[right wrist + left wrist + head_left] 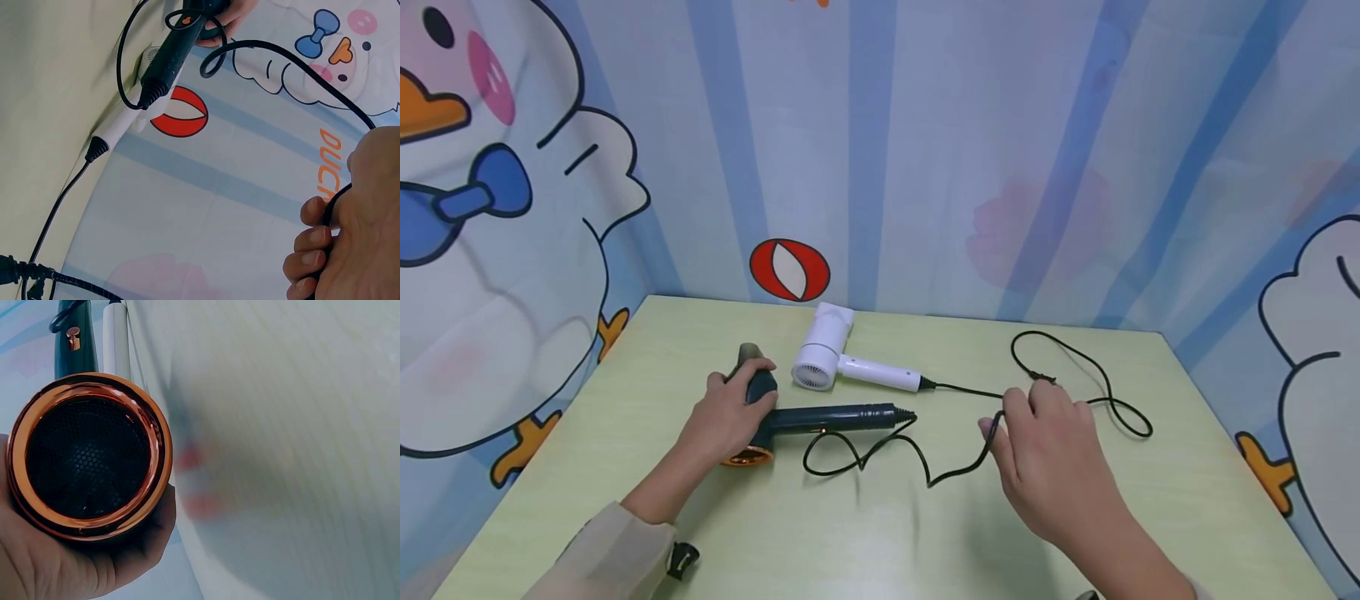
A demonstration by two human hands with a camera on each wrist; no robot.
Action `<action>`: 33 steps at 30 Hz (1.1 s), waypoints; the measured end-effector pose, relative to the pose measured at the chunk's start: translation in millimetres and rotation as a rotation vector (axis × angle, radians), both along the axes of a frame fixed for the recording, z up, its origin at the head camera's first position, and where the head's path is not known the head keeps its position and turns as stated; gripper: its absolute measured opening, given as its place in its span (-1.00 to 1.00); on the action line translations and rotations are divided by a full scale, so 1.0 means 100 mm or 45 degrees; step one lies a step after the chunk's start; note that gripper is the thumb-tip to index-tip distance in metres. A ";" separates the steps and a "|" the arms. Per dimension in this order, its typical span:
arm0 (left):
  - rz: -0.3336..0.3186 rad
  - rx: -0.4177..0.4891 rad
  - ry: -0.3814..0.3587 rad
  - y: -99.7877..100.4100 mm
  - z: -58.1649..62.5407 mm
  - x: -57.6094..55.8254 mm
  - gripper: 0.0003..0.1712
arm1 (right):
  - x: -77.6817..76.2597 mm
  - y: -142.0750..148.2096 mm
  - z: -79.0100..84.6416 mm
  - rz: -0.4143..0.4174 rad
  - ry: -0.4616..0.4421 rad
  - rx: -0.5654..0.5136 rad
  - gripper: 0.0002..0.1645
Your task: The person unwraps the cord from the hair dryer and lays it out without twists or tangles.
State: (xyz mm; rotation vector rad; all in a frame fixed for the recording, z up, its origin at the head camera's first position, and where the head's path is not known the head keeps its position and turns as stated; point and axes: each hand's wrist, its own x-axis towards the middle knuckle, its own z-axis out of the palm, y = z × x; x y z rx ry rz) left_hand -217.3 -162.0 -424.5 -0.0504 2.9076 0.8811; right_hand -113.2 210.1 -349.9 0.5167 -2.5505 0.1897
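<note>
My left hand [726, 419] grips the body of a dark green hair dryer [835, 418] on the left of the table. Its handle points right, and the copper-rimmed grille [87, 459] fills much of the left wrist view. From the handle's end a black cord [951, 475] runs in loose loops to my right hand [1052, 467]. The fingers of that hand [375, 219] are curled round the cord, as the right wrist view shows. Just behind the green dryer lies a white hair dryer [880, 372], handle also to the right, touched by neither hand.
The white dryer's black cord [1105, 379] runs behind my right hand and loops at the back right of the pale table [850, 533]. A curtain [917, 167] with cartoon ducks and blue stripes stands along the table's back and sides.
</note>
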 end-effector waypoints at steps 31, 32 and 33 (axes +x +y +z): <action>0.016 0.003 -0.016 -0.03 -0.05 -0.01 -0.46 | 0.07 0.91 -0.28 0.355 -0.443 -0.215 -0.62; 0.016 0.003 -0.017 -0.03 -0.05 -0.01 -0.46 | 0.07 0.95 -0.31 0.381 -0.453 -0.201 -0.58; 0.015 0.004 -0.018 -0.03 -0.05 -0.01 -0.46 | 0.07 0.99 -0.34 0.400 -0.451 -0.176 -0.55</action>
